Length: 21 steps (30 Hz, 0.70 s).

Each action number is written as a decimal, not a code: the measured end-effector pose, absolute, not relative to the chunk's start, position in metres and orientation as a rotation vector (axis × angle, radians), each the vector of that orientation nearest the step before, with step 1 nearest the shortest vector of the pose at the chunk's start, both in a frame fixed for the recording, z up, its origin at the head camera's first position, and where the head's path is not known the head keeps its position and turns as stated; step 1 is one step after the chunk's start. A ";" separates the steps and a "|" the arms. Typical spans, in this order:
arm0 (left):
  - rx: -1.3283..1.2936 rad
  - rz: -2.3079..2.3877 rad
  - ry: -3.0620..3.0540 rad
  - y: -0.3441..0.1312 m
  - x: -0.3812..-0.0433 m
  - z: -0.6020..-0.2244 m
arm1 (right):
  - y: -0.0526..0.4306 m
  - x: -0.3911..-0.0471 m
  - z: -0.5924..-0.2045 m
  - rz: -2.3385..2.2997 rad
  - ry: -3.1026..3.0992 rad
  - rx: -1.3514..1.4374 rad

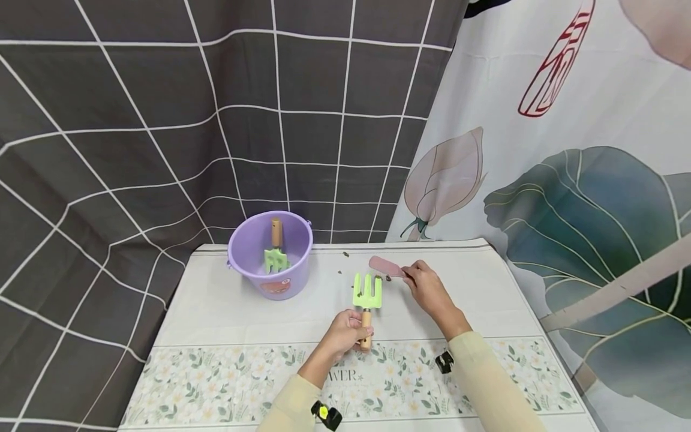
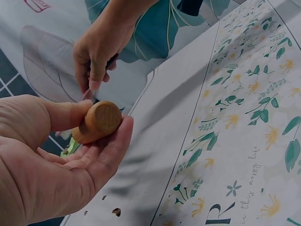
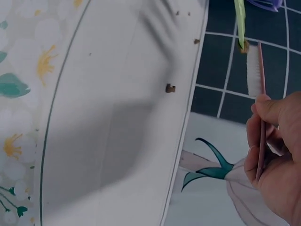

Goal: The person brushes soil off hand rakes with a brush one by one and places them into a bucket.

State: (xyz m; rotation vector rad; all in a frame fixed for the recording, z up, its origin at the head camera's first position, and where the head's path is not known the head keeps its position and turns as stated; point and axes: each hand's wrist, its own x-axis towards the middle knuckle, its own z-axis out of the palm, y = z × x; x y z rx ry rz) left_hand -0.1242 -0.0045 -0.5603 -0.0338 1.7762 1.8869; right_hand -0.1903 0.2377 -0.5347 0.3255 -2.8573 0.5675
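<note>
A small green garden fork [image 1: 367, 294] with a wooden handle is gripped in my left hand [image 1: 345, 333], tines pointing away from me. In the left wrist view, thumb and fingers close round its wooden handle [image 2: 99, 121]. My right hand [image 1: 430, 292] pinches a pink brush [image 1: 385, 266] by its handle. White bristles [image 3: 254, 70] face the fork in the right wrist view, close to a brown crumb [image 3: 243, 46] at the green tines [image 3: 240, 21]. Small brown bits lie on the table around the tools.
A purple bucket [image 1: 299, 277] stands at the back left, with a green rake [image 1: 276, 259] with a wooden handle inside. The table [image 1: 227, 324] wears a white cloth with a floral band. A dark gridded curtain [image 1: 243, 78] and a white printed curtain [image 1: 486, 90] hang behind.
</note>
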 end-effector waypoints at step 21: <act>-0.051 1.893 1.792 -0.003 -0.126 -0.560 | 0.234 -0.145 -0.538 0.540 -2.850 0.657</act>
